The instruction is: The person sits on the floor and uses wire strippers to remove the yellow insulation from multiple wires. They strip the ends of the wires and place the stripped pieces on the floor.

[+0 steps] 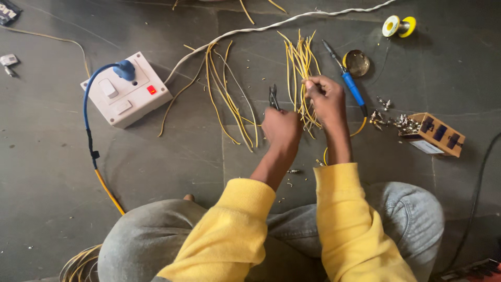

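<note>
Two hands work side by side over a dark stone floor (47,172), both reaching out of yellow sleeves (344,219). The left hand (282,128) is closed into a fist around a small pair of dark cutters (273,97), whose tips stick up out of the fist. The right hand (324,99) pinches a bunch of yellow wires (300,60) between thumb and fingers; the bunch fans out above the hand, and its lower ends hang tangled below the fingers.

Taking the white switch box (127,90) as the landmark: the bunch and both hands lie well to its right. Between the box and the left hand lies a second, loose sheaf of yellow wires (227,99), spread on the floor. A blue plug (124,69) sits in the box's socket, and its cord (88,125) curves down past the box's left side. A white twisted cable (271,26) runs from behind the box up toward the far right.

Farther right of the box, just beyond the right hand, lies a soldering iron with a blue handle (352,87), with a round brass tin (357,63) beside it. Farther still stand a solder spool with yellow ends (398,25) and a small cardboard box (437,134), small metal parts (402,123) scattered at its mouth.
</note>
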